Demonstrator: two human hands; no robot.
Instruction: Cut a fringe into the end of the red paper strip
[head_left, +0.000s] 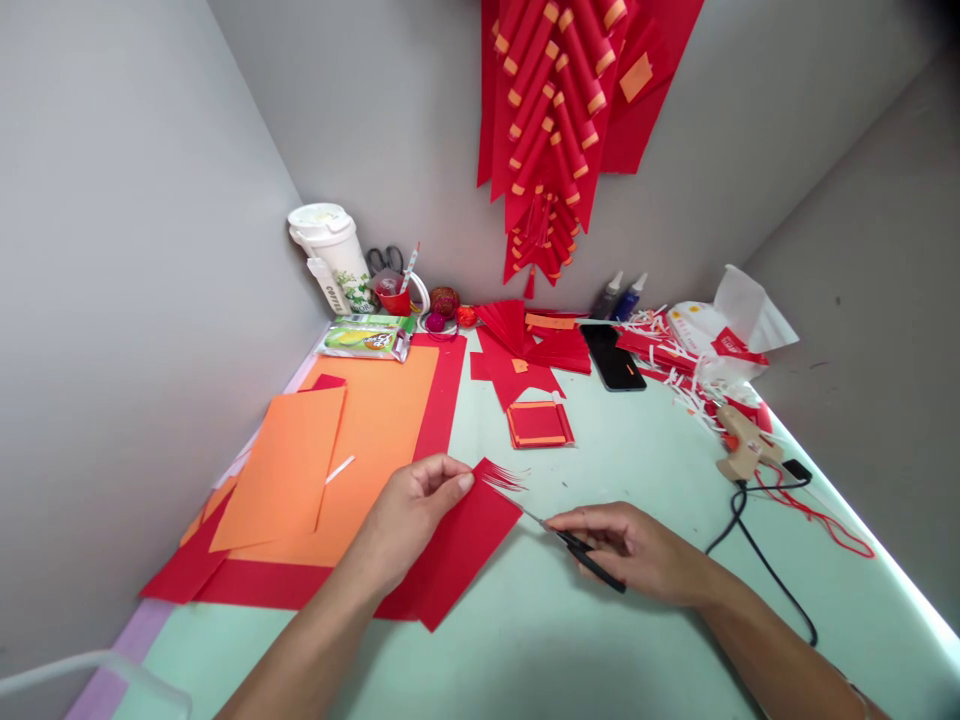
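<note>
One red paper sheet (469,550), cut into thin fringe strips at its far end, slanting across the near middle of the pale green surface (645,440). Pinched near the fringe between thumb and fingers of the left hand (431,495). Close at its right edge, blades of black-handled scissors (592,567), gripped in the right hand (626,548); too small to tell how far apart the blades. To the left, partly under the left forearm, orange sheets (289,470) over a larger red sheet (262,583). Just beyond the fringe, a small red rectangle with orange strips (538,425); behind it, folded red paper (502,330) and a black phone (613,358). To the right, a beige glue gun (742,445) near paper shreds (679,375). Far left, a white cup (337,255) behind a green packet (366,338). Above, against the grey wall (390,120), a hanging decoration of red rolls with orange ends (551,110).
</note>
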